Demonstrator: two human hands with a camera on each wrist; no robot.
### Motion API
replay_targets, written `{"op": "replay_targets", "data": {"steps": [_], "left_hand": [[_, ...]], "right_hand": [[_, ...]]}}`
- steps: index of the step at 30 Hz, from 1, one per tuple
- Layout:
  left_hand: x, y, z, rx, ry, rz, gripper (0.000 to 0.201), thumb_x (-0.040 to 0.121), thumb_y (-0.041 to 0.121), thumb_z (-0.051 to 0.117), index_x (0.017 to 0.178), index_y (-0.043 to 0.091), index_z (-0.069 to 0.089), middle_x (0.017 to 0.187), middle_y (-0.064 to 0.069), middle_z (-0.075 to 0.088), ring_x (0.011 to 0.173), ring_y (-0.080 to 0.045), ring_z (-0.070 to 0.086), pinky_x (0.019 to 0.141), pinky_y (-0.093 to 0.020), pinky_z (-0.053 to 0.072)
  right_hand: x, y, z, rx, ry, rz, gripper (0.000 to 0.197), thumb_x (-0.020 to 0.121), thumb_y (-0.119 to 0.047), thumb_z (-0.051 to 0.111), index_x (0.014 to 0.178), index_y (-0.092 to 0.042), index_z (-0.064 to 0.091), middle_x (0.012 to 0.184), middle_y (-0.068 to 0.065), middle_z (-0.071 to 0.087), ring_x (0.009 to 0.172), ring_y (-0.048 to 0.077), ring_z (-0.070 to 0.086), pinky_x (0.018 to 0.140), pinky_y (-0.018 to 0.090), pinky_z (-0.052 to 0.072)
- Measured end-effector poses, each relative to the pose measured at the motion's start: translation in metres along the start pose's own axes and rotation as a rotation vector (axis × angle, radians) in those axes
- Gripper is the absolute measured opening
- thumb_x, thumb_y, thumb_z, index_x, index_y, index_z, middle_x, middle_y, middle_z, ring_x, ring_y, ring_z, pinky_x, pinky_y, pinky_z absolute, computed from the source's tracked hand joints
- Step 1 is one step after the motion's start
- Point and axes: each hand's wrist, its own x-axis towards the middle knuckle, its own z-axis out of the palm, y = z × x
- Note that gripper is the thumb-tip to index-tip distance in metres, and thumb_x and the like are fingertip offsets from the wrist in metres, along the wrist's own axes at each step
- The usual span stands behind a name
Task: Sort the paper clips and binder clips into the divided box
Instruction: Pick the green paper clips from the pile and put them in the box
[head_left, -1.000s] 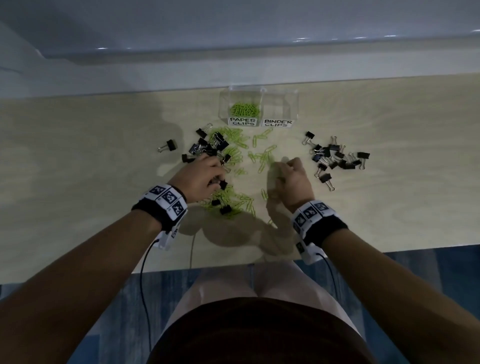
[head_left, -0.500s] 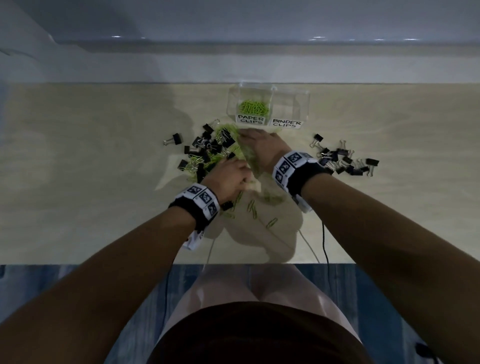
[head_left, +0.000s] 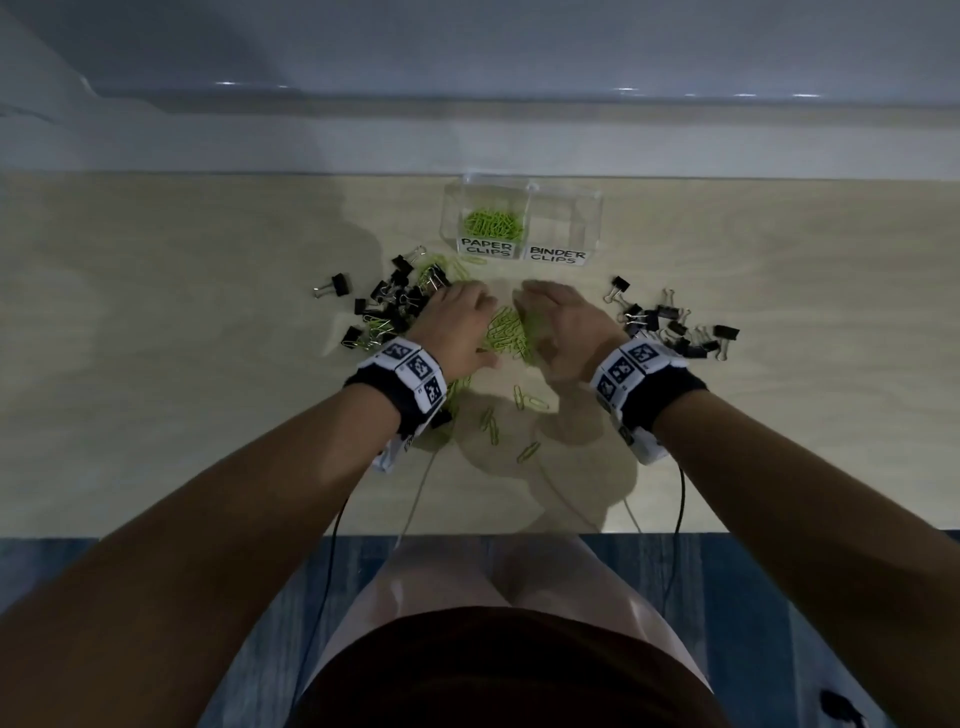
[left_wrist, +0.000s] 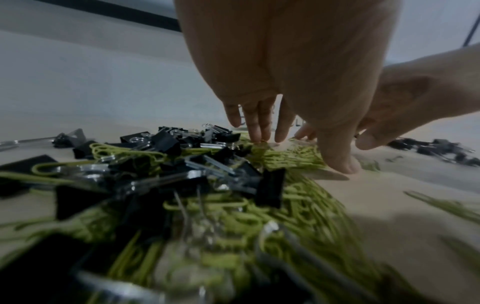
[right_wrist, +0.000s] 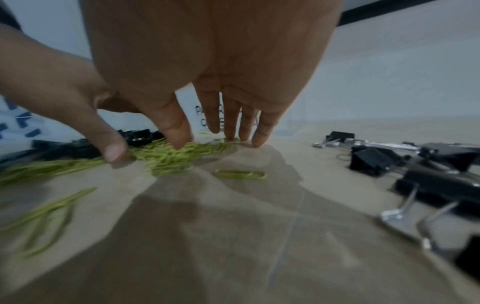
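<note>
While some green paper clips (head_left: 492, 222) sit in the divided box (head_left: 592, 208), its binder-clip side looks empty. Left hand (head_left: 457, 327) and right hand (head_left: 563, 325), fingers straight, corral a loose pile (head_left: 506, 332) just before the box. Binder clips (head_left: 670, 322) lie unsorted on both sides of it.

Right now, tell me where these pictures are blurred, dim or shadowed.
Head view: dim overall, sharp enough to read the divided box labels; arm shadows fall across the table. Left wrist view: near paper clips smear into blur. Right wrist view: foreground soft, a shadow lies under the right hand.
</note>
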Motion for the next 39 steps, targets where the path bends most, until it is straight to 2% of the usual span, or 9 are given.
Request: {"op": "replay_targets", "data": {"steps": [4, 10, 14, 16, 21, 25, 31, 35, 39], "left_hand": [[-0.013, 0.009, 0.013, -0.117, 0.028, 0.04, 0.06, 0.081, 0.037, 0.067, 0.13, 0.007, 0.049, 0.125, -0.009, 0.044, 0.119, -0.026, 0.04, 0.102, -0.039, 0.041], [-0.011, 0.011, 0.011, -0.189, 0.003, 0.034, 0.031, 0.087, 0.017, 0.06, 0.114, 0.002, 0.06, 0.106, -0.012, 0.052, 0.099, -0.03, 0.052, 0.087, -0.043, 0.046], [-0.006, 0.008, -0.001, -0.105, -0.034, 0.06, 0.023, 0.087, 0.006, 0.049, 0.105, -0.003, 0.062, 0.098, -0.017, 0.054, 0.092, -0.034, 0.054, 0.079, -0.046, 0.048], [-0.003, 0.007, -0.004, -0.112, -0.035, 0.052, 0.024, 0.087, 0.005, 0.048, 0.105, -0.002, 0.062, 0.1, -0.018, 0.057, 0.095, -0.034, 0.055, 0.08, -0.044, 0.049], [0.001, 0.002, -0.021, -0.432, 0.129, -0.088, 0.018, 0.086, 0.01, 0.06, 0.1, 0.004, 0.069, 0.098, -0.012, 0.066, 0.09, -0.025, 0.061, 0.078, -0.027, 0.047], [0.01, -0.003, -0.053, -0.687, 0.322, -0.203, 0.014, 0.085, 0.012, 0.064, 0.096, 0.006, 0.07, 0.092, -0.006, 0.07, 0.078, -0.014, 0.063, 0.078, -0.024, 0.052], [0.053, -0.023, -0.098, -0.649, 0.499, -0.294, 0.014, 0.082, 0.013, 0.066, 0.092, 0.005, 0.073, 0.09, -0.01, 0.073, 0.079, -0.019, 0.067, 0.08, -0.027, 0.055], [0.068, -0.022, -0.102, -0.499, 0.345, -0.309, 0.02, 0.084, 0.004, 0.056, 0.093, 0.0, 0.073, 0.093, -0.019, 0.071, 0.087, -0.03, 0.067, 0.085, -0.036, 0.054], [0.048, -0.021, -0.091, -0.429, 0.302, -0.287, 0.015, 0.084, 0.01, 0.057, 0.092, 0.001, 0.068, 0.093, -0.015, 0.069, 0.093, -0.03, 0.065, 0.088, -0.038, 0.051]], "right_hand": [[-0.008, -0.01, 0.014, -0.074, -0.023, -0.067, 0.074, 0.077, -0.032, 0.071, 0.14, -0.012, 0.037, 0.139, 0.009, 0.038, 0.124, 0.029, 0.034, 0.103, 0.038, 0.035], [-0.008, -0.019, 0.012, 0.009, 0.118, -0.062, 0.028, 0.081, -0.007, 0.06, 0.109, -0.005, 0.062, 0.103, 0.021, 0.054, 0.092, 0.04, 0.051, 0.075, 0.046, 0.047], [-0.009, -0.019, 0.009, 0.033, 0.154, -0.045, 0.025, 0.082, -0.006, 0.057, 0.106, -0.007, 0.064, 0.095, 0.021, 0.059, 0.084, 0.039, 0.057, 0.069, 0.044, 0.049], [-0.008, -0.016, 0.006, 0.065, 0.18, -0.013, 0.018, 0.079, -0.005, 0.058, 0.095, -0.007, 0.066, 0.086, 0.02, 0.061, 0.077, 0.039, 0.06, 0.066, 0.044, 0.051], [0.002, -0.01, -0.013, 0.372, 0.276, 0.227, 0.009, 0.076, -0.005, 0.069, 0.083, -0.007, 0.072, 0.078, 0.008, 0.068, 0.07, 0.02, 0.061, 0.066, 0.023, 0.044], [0.02, -0.015, -0.044, 0.61, 0.4, 0.292, 0.004, 0.075, -0.007, 0.074, 0.078, -0.009, 0.072, 0.068, 0.003, 0.066, 0.057, 0.009, 0.061, 0.059, 0.019, 0.05], [0.079, -0.038, -0.086, 0.466, 0.533, 0.282, 0.008, 0.076, -0.012, 0.067, 0.081, -0.012, 0.073, 0.079, 0.006, 0.071, 0.071, 0.015, 0.063, 0.069, 0.02, 0.05], [0.105, -0.045, -0.088, 0.241, 0.326, 0.284, 0.018, 0.083, -0.007, 0.057, 0.093, -0.01, 0.073, 0.093, 0.011, 0.072, 0.086, 0.02, 0.064, 0.082, 0.025, 0.051], [0.085, -0.034, -0.088, 0.306, 0.256, 0.185, 0.033, 0.081, -0.002, 0.059, 0.113, -0.007, 0.066, 0.113, 0.009, 0.068, 0.102, 0.019, 0.064, 0.093, 0.024, 0.048]]}}
